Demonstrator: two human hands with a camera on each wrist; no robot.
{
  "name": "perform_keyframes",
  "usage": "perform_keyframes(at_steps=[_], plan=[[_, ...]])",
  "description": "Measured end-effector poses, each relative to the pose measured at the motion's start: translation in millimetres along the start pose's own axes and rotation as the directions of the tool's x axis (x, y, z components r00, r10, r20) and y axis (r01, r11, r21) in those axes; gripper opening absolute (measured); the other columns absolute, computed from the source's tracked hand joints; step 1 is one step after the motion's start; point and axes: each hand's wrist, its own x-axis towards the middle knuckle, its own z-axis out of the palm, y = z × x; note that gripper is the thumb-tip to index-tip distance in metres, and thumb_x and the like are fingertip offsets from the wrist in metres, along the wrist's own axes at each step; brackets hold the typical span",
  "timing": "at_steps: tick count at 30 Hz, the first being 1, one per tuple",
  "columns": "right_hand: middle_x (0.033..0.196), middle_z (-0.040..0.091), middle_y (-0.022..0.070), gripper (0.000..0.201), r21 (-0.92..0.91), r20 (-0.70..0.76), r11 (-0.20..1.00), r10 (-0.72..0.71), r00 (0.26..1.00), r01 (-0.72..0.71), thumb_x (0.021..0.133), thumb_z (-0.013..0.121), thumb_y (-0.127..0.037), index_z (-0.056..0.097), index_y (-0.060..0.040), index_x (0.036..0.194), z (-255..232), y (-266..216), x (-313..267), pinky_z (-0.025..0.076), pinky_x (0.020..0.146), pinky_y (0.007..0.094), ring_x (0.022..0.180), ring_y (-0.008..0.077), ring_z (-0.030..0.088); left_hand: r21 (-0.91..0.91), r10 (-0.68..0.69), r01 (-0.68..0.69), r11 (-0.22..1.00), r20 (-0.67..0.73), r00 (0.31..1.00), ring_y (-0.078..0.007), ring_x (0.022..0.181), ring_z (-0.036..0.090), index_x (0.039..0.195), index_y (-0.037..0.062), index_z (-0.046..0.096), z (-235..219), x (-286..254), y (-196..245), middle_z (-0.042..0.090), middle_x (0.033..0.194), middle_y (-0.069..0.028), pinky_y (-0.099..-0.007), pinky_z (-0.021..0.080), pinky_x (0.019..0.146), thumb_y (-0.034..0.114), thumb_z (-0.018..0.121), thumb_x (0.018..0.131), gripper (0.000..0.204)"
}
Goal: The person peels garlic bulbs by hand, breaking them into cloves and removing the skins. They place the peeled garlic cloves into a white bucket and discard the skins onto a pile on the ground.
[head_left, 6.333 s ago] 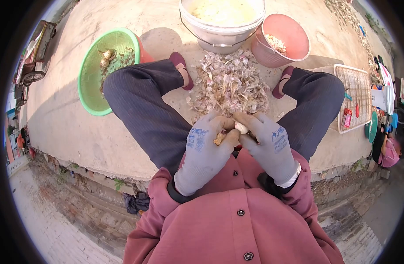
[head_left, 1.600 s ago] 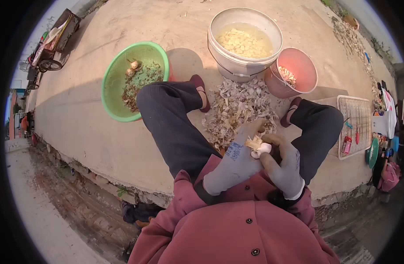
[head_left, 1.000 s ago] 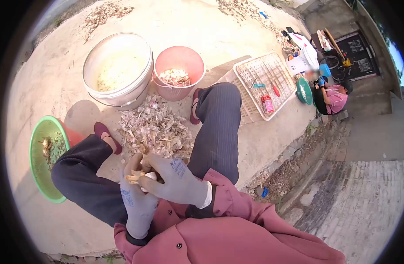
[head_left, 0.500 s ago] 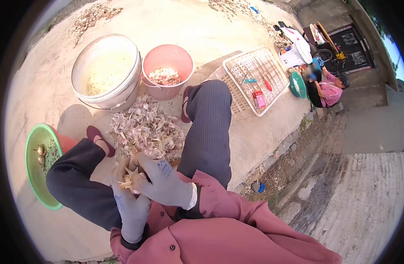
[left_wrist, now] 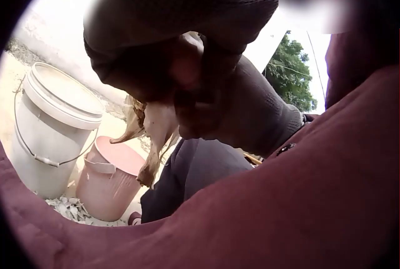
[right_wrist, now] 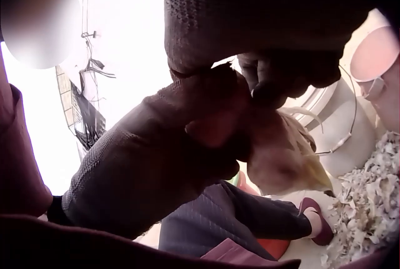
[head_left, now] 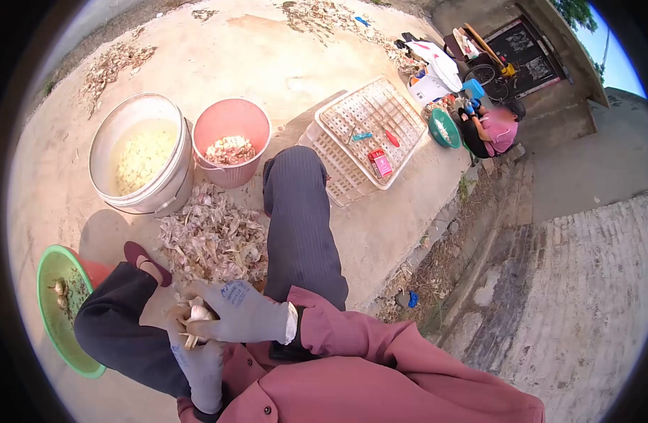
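left hand (head_left: pixel 197 356) and right hand (head_left: pixel 243 321), both gloved, are pinching one garlic bulb (head_left: pixel 195 315) over the lap | head view alone is showing the peel pile (head_left: pixel 211 240) | left wrist view is catching dangling skin

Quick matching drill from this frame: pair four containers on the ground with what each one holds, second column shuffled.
Things:
1. white bucket
2. pink bucket
3. green basin
4. white crate

Contents:
A. a few unpeeled garlic heads and loose bits
B. a small red box and small tools on top
C. pale peeled cloves, filling it
D. a small heap of pinkish scraps at the bottom

Pairs: 1-C, 2-D, 3-A, 4-B
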Motion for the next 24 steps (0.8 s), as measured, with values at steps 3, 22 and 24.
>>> perform_keyframes(at_steps=[3, 22, 24], plan=[[0.1, 0.069, 0.0194, 0.049, -0.055, -0.013, 0.988, -0.143, 0.99, 0.142, 0.092, 0.064, -0.04, 0.058, -0.0056, 0.126, 1, 0, 1, 0.053, 0.083, 0.0429, 0.093, 0.037, 0.069, 0.018, -0.007, 0.006, 1.0, 0.029, 1.0, -0.0172, 0.094, 0.057, 0.115, -0.001, 0.05, -1, -2, -4, 0.058, 0.104, -0.0099, -0.0309, 0.048, 0.084, 0.017, 0.076, 0.079, 0.048], [0.087, 0.067, 0.0149, 0.044, -0.021, 0.114, 0.953, -0.298, 0.948, 0.302, 0.096, 0.053, -0.013, 0.053, -0.0032, 0.138, 8, 8, 10, 0.052, 0.067, 0.037, 0.074, 0.0263, 0.068, 0.079, -0.02, 0.014, 0.997, 0.078, 0.997, -0.0292, 0.081, 0.069, 0.119, 0.0002, 0.056, -1, -15, 8, 0.067, 0.094, -0.0144, -0.0363, 0.054, 0.069, 0.011, 0.078, 0.074, 0.051], [0.093, 0.068, 0.0151, 0.043, 0.066, 0.142, 0.965, -0.26, 0.955, 0.253, 0.095, 0.051, -0.009, 0.054, -0.0016, 0.137, 3, -2, 11, 0.053, 0.074, 0.0355, 0.081, 0.0258, 0.069, 0.101, 0.007, -0.016, 0.995, 0.089, 0.996, -0.0316, 0.082, 0.069, 0.116, 0.001, 0.055, 2, -12, 5, 0.066, 0.093, -0.0151, -0.0372, 0.054, 0.068, 0.012, 0.079, 0.074, 0.049]])
